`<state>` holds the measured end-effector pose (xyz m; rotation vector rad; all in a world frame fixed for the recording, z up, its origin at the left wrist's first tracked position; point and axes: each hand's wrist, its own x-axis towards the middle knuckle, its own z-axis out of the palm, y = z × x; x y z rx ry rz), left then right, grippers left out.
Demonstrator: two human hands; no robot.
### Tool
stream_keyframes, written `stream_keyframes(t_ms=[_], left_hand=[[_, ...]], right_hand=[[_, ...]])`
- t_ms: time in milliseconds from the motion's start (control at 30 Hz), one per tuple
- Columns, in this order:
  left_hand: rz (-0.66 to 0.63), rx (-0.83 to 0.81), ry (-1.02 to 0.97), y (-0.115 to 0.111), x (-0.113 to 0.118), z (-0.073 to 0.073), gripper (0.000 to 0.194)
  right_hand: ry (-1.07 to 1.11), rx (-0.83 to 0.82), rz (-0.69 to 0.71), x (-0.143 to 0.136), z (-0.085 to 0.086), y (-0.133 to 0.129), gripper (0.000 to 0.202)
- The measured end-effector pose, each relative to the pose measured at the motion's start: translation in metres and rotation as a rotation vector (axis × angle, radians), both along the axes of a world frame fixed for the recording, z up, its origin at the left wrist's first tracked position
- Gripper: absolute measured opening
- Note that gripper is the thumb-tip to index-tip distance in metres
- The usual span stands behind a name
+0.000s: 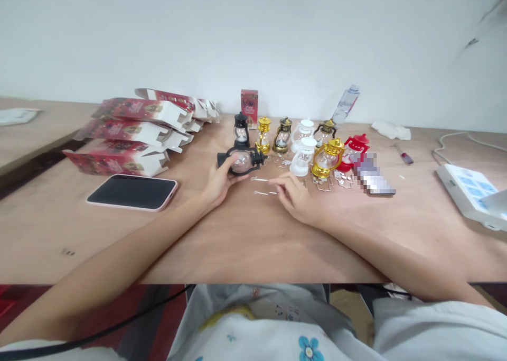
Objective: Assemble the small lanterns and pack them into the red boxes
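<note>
My left hand [223,183] is wrapped round a small black lantern [241,163] with a clear globe, tipped on its side just over the table. My right hand [294,196] has its fingers curled together, and its fingertips are at one end of a thin silvery piece [259,179] with a forked tip. A similar thin piece [260,193] lies on the table just below. Behind the hands stand another black lantern [241,131], a gold lantern [263,135], a bronze lantern [282,135], a white lantern [303,157], a larger-looking gold lantern [327,159] and a red lantern [355,150].
Flattened red-and-white boxes [130,131] are piled at left, behind a phone [132,192]. An upright red box [249,107] and a tilted bottle [346,105] stand by the wall. Small metal parts [322,184], a screwdriver [405,157] and a white device [469,189] are at right.
</note>
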<state>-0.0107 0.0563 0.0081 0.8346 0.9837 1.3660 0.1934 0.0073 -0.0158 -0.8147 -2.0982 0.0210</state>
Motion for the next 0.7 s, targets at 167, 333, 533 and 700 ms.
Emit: stream_keyframes(t_ms=[167, 333, 533, 700], left_hand=[[-0.101, -0.024, -0.001, -0.001, 0.0, -0.003, 0.035], [-0.183, -0.003, 0.005, -0.003, 0.0, -0.005, 0.035], [-0.264, -0.022, 0.011, -0.011, 0.005, -0.001, 0.031], [-0.261, -0.027, 0.009, -0.013, 0.006, 0.0, 0.029]], right_hand=[[0.37, -0.22, -0.038, 0.003, -0.003, 0.008, 0.013], [0.561, -0.416, -0.069, 0.003, -0.008, 0.015, 0.01], [0.617, -0.409, -0.151, 0.003, -0.007, 0.017, 0.01], [0.621, -0.365, -0.208, 0.005, -0.008, 0.018, 0.008]])
